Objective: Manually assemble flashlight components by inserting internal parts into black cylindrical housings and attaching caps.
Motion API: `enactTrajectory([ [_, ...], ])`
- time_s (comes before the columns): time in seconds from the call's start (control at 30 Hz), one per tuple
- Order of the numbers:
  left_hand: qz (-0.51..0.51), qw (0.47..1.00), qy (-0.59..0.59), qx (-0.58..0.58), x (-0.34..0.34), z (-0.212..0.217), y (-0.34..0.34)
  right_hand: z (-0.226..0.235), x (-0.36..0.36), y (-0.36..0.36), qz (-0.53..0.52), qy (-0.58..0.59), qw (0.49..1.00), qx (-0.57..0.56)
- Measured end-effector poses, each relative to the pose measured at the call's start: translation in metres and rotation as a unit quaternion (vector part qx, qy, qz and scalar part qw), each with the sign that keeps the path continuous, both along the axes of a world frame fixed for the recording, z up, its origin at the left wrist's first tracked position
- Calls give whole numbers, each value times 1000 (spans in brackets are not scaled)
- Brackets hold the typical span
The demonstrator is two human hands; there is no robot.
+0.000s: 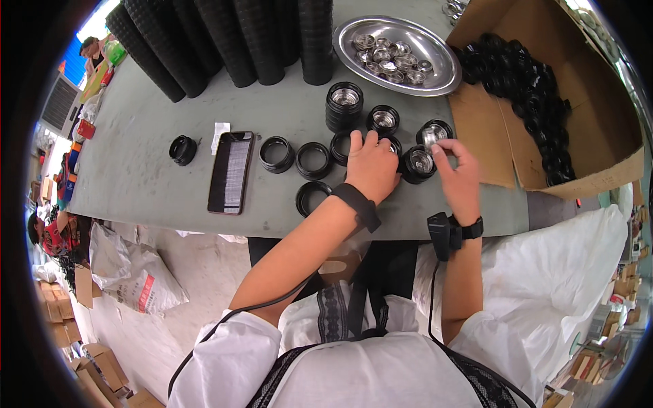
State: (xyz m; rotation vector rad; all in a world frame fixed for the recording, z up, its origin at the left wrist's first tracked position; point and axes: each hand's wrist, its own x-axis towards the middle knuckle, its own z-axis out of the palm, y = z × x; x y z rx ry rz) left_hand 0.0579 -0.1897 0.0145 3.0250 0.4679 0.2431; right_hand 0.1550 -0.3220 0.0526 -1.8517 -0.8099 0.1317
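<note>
Just below the steel tray [445, 80] of silver inserts: left hand [371, 167] curled over a black ring [390, 144], right hand [460, 178] pinching a silver insert [430, 137] above a black cup [417, 164].

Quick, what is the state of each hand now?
Left hand: palm down over a black ring on the table; whether it grips cannot be told.
Right hand: fingers pinching a black ring with a metal insert.

Even, bright daylight; soft, short shadows under the hands on the grey tabletop [136, 156]. Glare on the oval polished steel tray [435, 81] beyond the hands. Fisheye bending and black vignette at the rim; centre sharp.
</note>
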Motion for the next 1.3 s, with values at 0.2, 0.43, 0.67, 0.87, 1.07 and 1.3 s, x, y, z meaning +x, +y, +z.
enactTrajectory([
  [0.2, 27, 982, -179, -55, -38, 10, 7, -12, -21, 6, 50, -168, 985, -2],
  [0.43, 138, 954, -233, -126, -141, 34, 29, -12, -77, 30, 254, -288, 922, -43],
  [0.67, 170, 928, -246, -224, -177, 11, 24, -27, -117, 55, 328, -347, 862, -170],
  [0.87, 178, 922, -252, -235, -180, 3, 22, -24, -126, 57, 310, -413, 818, -253],
  [1.07, 134, 938, -234, -219, -178, -6, 23, -18, -115, 64, 359, -270, 828, -334],
  [1.3, 94, 943, -228, -226, -181, -28, 24, -30, -105, 53, 360, -138, 899, -208],
])
